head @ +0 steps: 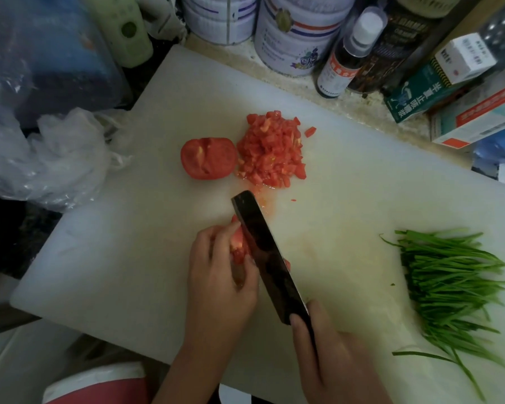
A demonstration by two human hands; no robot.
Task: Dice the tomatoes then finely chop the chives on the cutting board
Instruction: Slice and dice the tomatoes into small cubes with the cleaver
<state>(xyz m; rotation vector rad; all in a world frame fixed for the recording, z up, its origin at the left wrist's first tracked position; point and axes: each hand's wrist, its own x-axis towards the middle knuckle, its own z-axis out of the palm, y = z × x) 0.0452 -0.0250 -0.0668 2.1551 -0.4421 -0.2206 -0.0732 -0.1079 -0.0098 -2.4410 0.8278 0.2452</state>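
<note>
A person's left hand point(219, 275) curls its fingers over a tomato piece point(238, 243) near the middle of the white cutting board point(146, 228), pinning it down. The right hand point(330, 360) is wrapped tight round the handle of a dark knife point(263, 252), one finger lying against the heel of the blade.

The blade's long axis runs from the handle at 5 o'clock to the tip at 11 o'clock. The tomato piece sits touching its flat at 9 o'clock, so the next cut looks set to fall just beside the left fingertips.

A pile of diced tomato point(271, 153) lies at 12 o'clock from the tip, with a tomato half point(207, 158) touching the pile's 9 o'clock side. The chives point(449, 284) wait uncut, well apart at 3 o'clock, nearer the knife hand.
</note>
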